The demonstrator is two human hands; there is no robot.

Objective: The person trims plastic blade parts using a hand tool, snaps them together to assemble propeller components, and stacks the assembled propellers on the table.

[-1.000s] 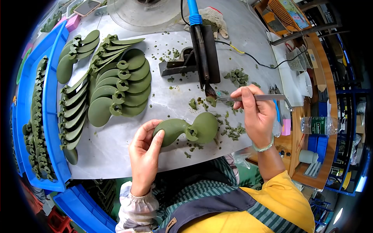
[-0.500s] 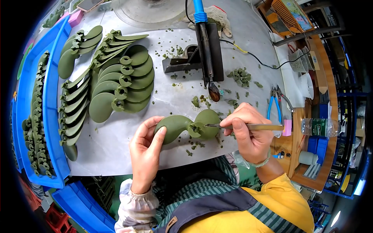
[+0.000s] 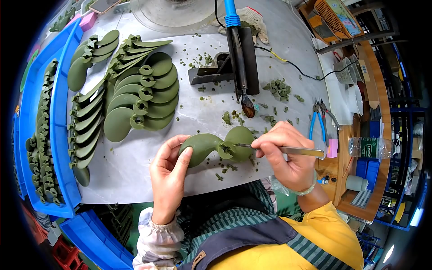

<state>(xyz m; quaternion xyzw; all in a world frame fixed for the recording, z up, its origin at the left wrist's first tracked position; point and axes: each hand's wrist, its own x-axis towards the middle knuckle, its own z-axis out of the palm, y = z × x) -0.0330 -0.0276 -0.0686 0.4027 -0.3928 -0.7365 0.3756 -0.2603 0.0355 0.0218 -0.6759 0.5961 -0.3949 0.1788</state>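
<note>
A dark green two-bladed propeller [image 3: 201, 146] is held above the near edge of the table. My left hand [image 3: 170, 168] pinches its left blade between thumb and fingers. In my right hand [image 3: 288, 157] are slim metal tweezers [image 3: 302, 151], gripped like a pen. Their thin dark tip touches or lies just over the propeller's notched hub; contact cannot be told exactly. Behind my hands, a long-handled brush [image 3: 248, 107] hangs bristles down beside a black metal stand [image 3: 211, 74]. Small green scraps [image 3: 229, 167] lie beneath and around the propeller.
Rows of stacked green propellers [image 3: 144, 94] cover the table's left part. A blue tray [image 3: 67, 135] holding more stands at far left. Green offcuts [image 3: 279, 90] lie right of the stand. Blue-handled pliers [image 3: 317, 121] and a plastic bottle [image 3: 371, 147] are on the right.
My right hand has turned slightly, and the rear end of the tweezers has dipped and shifted a little left. The tip stays at the hub; my left hand and the propeller hold still.
</note>
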